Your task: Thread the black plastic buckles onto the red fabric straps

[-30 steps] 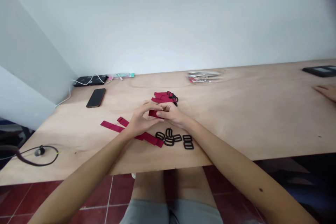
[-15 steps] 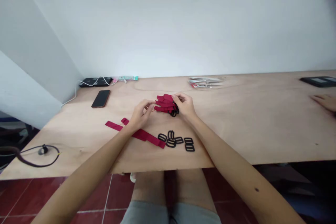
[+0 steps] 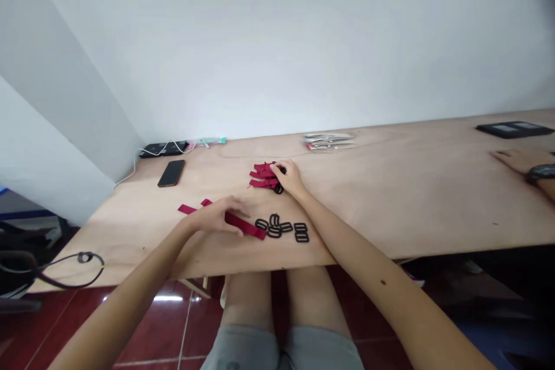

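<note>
My left hand [image 3: 221, 215] is over the long red strips [image 3: 245, 226] on the table, its fingers apart and nothing gripped between them. At the right side of a pile of short red strips [image 3: 262, 176] is my right hand [image 3: 288, 177], thumb and fingers pinched together at the pile's edge. What it pinches is too small to make out. Black buckles show partly under that hand. Several black slider buckles [image 3: 274, 226] lie loose nearer the front edge, right of the long strips, with more black ones [image 3: 301, 232] beside them.
A phone [image 3: 171, 173] lies at the left on the wooden table [image 3: 390, 196], near black boxes [image 3: 163, 150] with white cables. Thin packets [image 3: 328, 141] are by the wall. At the right are a black tray [image 3: 514, 129] and another person's hand [image 3: 520, 159]. A cable loop [image 3: 71, 285] hangs front left.
My left hand has left the red pile and moved down and left onto the long strips. My right hand stays at the pile. The camera view has shifted slightly.
</note>
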The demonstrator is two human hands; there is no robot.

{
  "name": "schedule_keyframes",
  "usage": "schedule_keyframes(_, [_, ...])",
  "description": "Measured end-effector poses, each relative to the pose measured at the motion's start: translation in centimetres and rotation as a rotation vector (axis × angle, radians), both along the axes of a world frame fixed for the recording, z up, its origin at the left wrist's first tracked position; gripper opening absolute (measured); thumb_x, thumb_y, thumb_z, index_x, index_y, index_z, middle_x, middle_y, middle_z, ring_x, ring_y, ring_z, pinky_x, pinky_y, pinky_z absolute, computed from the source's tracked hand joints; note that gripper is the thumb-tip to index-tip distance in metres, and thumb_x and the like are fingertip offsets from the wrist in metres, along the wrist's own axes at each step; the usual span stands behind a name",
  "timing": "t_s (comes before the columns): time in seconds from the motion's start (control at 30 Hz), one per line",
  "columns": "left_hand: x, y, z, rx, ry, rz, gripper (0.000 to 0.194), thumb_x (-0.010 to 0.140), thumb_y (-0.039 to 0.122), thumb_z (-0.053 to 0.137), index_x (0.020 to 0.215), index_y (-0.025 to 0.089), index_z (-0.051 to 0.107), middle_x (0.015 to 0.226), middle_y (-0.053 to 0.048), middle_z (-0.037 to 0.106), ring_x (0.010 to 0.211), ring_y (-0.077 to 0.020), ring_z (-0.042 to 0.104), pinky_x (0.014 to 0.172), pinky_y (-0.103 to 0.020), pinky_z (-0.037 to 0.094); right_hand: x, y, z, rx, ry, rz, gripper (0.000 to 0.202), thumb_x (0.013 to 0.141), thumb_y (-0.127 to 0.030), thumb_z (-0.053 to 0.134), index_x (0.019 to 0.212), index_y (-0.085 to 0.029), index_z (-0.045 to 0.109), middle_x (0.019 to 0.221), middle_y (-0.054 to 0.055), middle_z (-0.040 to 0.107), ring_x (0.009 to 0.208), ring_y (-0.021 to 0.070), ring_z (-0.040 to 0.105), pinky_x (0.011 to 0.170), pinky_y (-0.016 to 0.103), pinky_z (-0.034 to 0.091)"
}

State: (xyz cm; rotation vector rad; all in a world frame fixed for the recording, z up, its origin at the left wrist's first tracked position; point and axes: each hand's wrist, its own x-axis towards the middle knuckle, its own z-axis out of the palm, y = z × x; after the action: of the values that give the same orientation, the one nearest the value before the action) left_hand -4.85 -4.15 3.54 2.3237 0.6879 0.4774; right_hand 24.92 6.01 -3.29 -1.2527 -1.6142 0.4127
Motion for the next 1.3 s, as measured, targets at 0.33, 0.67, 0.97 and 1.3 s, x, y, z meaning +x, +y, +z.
schedule_keyframes(0.33, [-0.7,-0.3,0.1,-0.063,0.029,0.038,0.029,0.1,0.045,0.069,0.115,0.023,0.082,0.111,-0.009,0.081,0.101,-0.0236,0.075,0.09,-0.034,0.06,-0.2,-1.3,-0.1,0.05,0.024,-0.084,0.032,0.102,-0.043,0.055,0.119,-0.021,0.069,0.121,0.016,0.072,0.118,0.0321,0.062,0.112,0.049,0.044])
schedule_keyframes(0.67, [4.1,4.0,-0.4,0.072,0.012,0.306,0.036,0.107,0.039,0.045,0.109,0.019,0.075,0.096,-0.007,0.077,0.084,-0.0221,0.069,0.086,-0.036,0.058,1.6,-8.2,1.5,0.011,-0.094,0.478,0.03,0.104,-0.042,0.059,0.089,-0.02,0.074,0.091,0.007,0.071,0.088,0.0231,0.065,0.085,0.038,0.052])
schedule_keyframes(0.97, [6.5,5.9,-4.0,0.306,0.009,0.287,0.03,0.105,0.029,0.048,0.116,0.022,0.074,0.123,-0.011,0.078,0.113,-0.0279,0.073,0.105,-0.042,0.056,3.3,-9.2,2.7,-0.241,-0.374,0.756,0.026,0.096,-0.045,0.075,0.112,-0.027,0.085,0.12,0.009,0.064,0.117,0.0272,0.061,0.11,0.044,0.047])
schedule_keyframes(1.3, [5.7,5.8,-4.0,0.286,-0.084,0.299,0.029,0.106,0.031,0.049,0.116,0.021,0.074,0.119,-0.009,0.079,0.107,-0.0257,0.075,0.1,-0.04,0.057,3.9,-9.5,3.9,-0.354,-0.173,0.745,0.033,0.094,-0.052,0.076,0.102,-0.021,0.082,0.106,0.009,0.072,0.092,0.022,0.067,0.08,0.034,0.053])
